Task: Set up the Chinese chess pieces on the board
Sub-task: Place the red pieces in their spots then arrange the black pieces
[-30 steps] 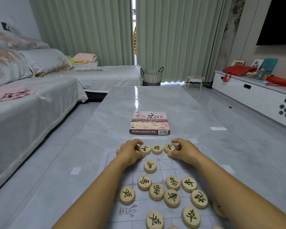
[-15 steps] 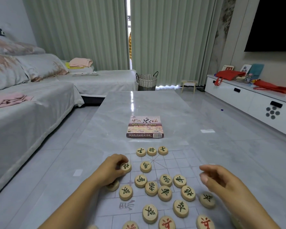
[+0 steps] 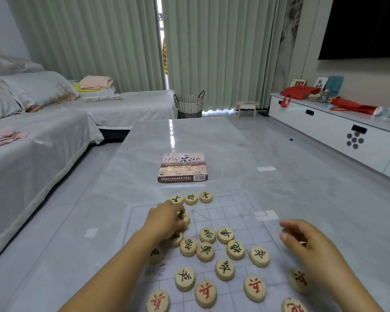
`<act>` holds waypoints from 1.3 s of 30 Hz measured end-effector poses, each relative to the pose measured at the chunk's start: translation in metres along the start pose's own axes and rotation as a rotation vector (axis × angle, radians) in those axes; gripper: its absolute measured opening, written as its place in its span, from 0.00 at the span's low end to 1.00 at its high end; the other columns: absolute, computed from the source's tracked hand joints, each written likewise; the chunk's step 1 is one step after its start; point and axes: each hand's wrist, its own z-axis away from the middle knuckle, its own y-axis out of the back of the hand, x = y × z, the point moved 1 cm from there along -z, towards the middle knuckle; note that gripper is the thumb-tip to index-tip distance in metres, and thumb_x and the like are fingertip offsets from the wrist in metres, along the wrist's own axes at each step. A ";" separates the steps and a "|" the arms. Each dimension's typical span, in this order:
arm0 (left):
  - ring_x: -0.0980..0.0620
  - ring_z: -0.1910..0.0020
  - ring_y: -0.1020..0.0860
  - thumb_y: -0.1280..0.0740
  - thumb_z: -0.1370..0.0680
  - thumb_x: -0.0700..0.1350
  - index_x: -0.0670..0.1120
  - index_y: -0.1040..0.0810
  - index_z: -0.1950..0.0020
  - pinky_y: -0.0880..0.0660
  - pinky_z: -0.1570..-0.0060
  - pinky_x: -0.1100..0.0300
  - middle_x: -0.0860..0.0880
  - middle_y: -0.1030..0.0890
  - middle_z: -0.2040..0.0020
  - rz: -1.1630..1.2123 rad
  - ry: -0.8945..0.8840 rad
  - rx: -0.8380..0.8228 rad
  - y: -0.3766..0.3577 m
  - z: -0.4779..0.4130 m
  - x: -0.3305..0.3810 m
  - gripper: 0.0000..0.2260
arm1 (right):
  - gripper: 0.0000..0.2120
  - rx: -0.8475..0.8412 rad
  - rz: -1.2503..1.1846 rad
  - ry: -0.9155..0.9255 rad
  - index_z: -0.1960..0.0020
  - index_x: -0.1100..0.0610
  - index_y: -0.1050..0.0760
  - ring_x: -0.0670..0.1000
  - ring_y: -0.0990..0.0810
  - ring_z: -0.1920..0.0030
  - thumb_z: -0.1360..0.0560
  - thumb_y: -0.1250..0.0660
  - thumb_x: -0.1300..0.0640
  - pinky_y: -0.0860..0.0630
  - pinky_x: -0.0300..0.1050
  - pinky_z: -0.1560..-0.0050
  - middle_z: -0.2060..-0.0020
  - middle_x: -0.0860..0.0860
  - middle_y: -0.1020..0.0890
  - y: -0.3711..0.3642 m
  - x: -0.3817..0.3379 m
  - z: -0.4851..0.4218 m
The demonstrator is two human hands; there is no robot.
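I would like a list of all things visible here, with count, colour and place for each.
Table: one, grey marble.
Board: one, translucent grey, on table.
Box: one, pinkish, beyond board.
Placed pieces: three, pale wood, dark marks, board's far edge.
Loose dark-marked pieces: about ten, mid-board.
Red-marked pieces: five visible, near edge.
Held piece: one, dark-marked, left mid-board.
Basket: one, whitish, by curtains.
Left hand: grips held piece.
Right hand: empty, loosely curled, board's right.

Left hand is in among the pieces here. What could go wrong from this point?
The left hand pinches a green-lettered piece just short of the placed row of three; moving it forward could knock the nearest one askew. Its forearm lies over the loose pieces, so a sideways move may drag some. The right hand hovers empty; its forearm crowds a red piece.
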 end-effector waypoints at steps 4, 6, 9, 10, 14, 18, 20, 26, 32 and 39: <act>0.48 0.44 0.26 0.32 0.27 0.52 0.51 0.27 0.39 0.31 0.43 0.54 0.49 0.25 0.43 0.088 0.022 0.026 0.004 0.001 0.001 0.18 | 0.13 -0.059 0.205 0.022 0.39 0.51 0.27 0.46 0.26 0.47 0.24 0.36 0.55 0.31 0.40 0.46 0.47 0.46 0.25 -0.002 0.006 0.000; 0.49 0.45 0.26 0.32 0.27 0.52 0.51 0.26 0.40 0.31 0.44 0.55 0.50 0.25 0.46 0.092 0.008 0.058 0.009 0.007 -0.003 0.17 | 0.15 -0.090 0.313 0.037 0.36 0.50 0.29 0.45 0.28 0.42 0.23 0.38 0.53 0.31 0.39 0.42 0.45 0.44 0.27 -0.003 0.005 0.001; 0.49 0.46 0.25 0.31 0.28 0.48 0.50 0.25 0.42 0.29 0.45 0.56 0.51 0.26 0.49 0.171 -0.006 0.105 0.021 0.020 -0.016 0.15 | 0.18 -0.131 0.428 0.078 0.33 0.48 0.33 0.45 0.31 0.37 0.23 0.39 0.51 0.34 0.40 0.37 0.37 0.44 0.28 -0.007 0.001 0.005; 0.51 0.48 0.25 0.31 0.28 0.47 0.50 0.26 0.42 0.28 0.46 0.58 0.51 0.26 0.48 0.202 -0.014 0.105 0.026 0.026 -0.021 0.15 | 0.19 -0.150 0.461 0.102 0.32 0.47 0.34 0.45 0.32 0.35 0.23 0.39 0.51 0.34 0.40 0.35 0.35 0.43 0.29 -0.009 -0.001 0.006; 0.59 0.52 0.25 0.29 0.29 0.47 0.55 0.28 0.45 0.31 0.59 0.72 0.54 0.24 0.48 0.256 -0.089 0.032 0.033 0.060 -0.034 0.15 | 0.22 -0.238 0.528 0.177 0.31 0.46 0.37 0.45 0.35 0.34 0.23 0.39 0.49 0.38 0.40 0.33 0.34 0.42 0.32 -0.018 -0.005 0.009; 0.60 0.51 0.26 0.29 0.29 0.45 0.60 0.32 0.48 0.31 0.56 0.75 0.58 0.25 0.48 0.274 -0.120 -0.032 0.027 0.095 -0.040 0.17 | 0.21 -0.231 0.560 0.213 0.31 0.46 0.36 0.45 0.33 0.36 0.23 0.39 0.48 0.37 0.40 0.36 0.36 0.42 0.30 -0.021 -0.003 0.010; 0.62 0.51 0.26 0.30 0.28 0.45 0.62 0.33 0.49 0.31 0.55 0.75 0.61 0.26 0.48 0.272 -0.140 -0.055 0.022 0.107 -0.042 0.17 | 0.20 -0.224 0.565 0.230 0.31 0.46 0.36 0.46 0.33 0.36 0.23 0.40 0.49 0.37 0.40 0.36 0.37 0.42 0.29 -0.023 -0.003 0.010; 0.64 0.49 0.29 0.31 0.28 0.46 0.63 0.35 0.47 0.32 0.49 0.72 0.62 0.29 0.48 0.228 -0.175 -0.031 0.016 0.110 -0.042 0.18 | 0.20 -0.209 0.575 0.246 0.31 0.45 0.37 0.45 0.32 0.37 0.23 0.40 0.48 0.36 0.39 0.37 0.37 0.42 0.29 -0.025 -0.001 0.010; 0.62 0.48 0.29 0.28 0.29 0.48 0.59 0.31 0.42 0.32 0.53 0.73 0.62 0.32 0.47 0.279 -0.125 -0.034 0.013 0.113 -0.042 0.19 | 0.22 -0.217 0.600 0.255 0.31 0.45 0.38 0.45 0.32 0.37 0.23 0.40 0.46 0.35 0.39 0.38 0.37 0.42 0.30 -0.026 -0.002 0.010; 0.63 0.50 0.28 0.30 0.28 0.51 0.57 0.27 0.39 0.31 0.50 0.71 0.60 0.29 0.47 0.273 -0.143 -0.008 0.015 0.119 -0.051 0.18 | 0.23 -0.219 0.596 0.236 0.30 0.45 0.39 0.46 0.34 0.35 0.23 0.40 0.46 0.36 0.39 0.36 0.35 0.42 0.31 -0.026 -0.004 0.011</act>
